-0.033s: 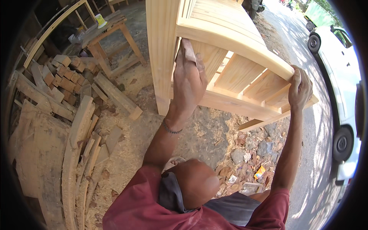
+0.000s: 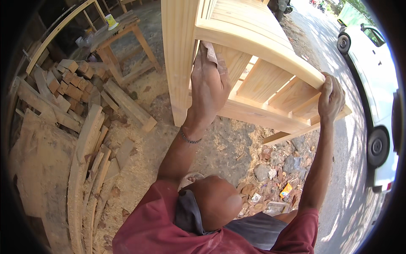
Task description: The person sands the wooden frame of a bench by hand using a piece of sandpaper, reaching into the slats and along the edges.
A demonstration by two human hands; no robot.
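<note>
A pale, unpainted wooden bench [image 2: 249, 38] with a slatted side stands in front of me. My left hand [image 2: 209, 89] is raised under the near end of its curved armrest [image 2: 262, 44], beside the thick upright post [image 2: 179, 55]. Its fingers press a folded, brownish-pink piece of sandpaper [image 2: 210, 55] to the wood at that inner corner; the fingertips are partly hidden. My right hand [image 2: 331, 98] is closed over the armrest's far right end, fingers on top and thumb along the near side. Behind my left hand are the wide side slats [image 2: 264, 80].
Stacked wood blocks [image 2: 74, 84] and long offcuts [image 2: 86, 169] lie at left on sawdust-covered ground. A small wooden table [image 2: 116, 34] holds a yellow-and-white cup [image 2: 111, 22]. Dry leaves and litter [image 2: 283, 182] lie beneath the bench. A white vehicle [image 2: 376, 84] is on the road at right.
My left hand with the sandpaper has shifted very slightly right and down along the corner. My right hand stays put. The white vehicle has moved a little farther up the road.
</note>
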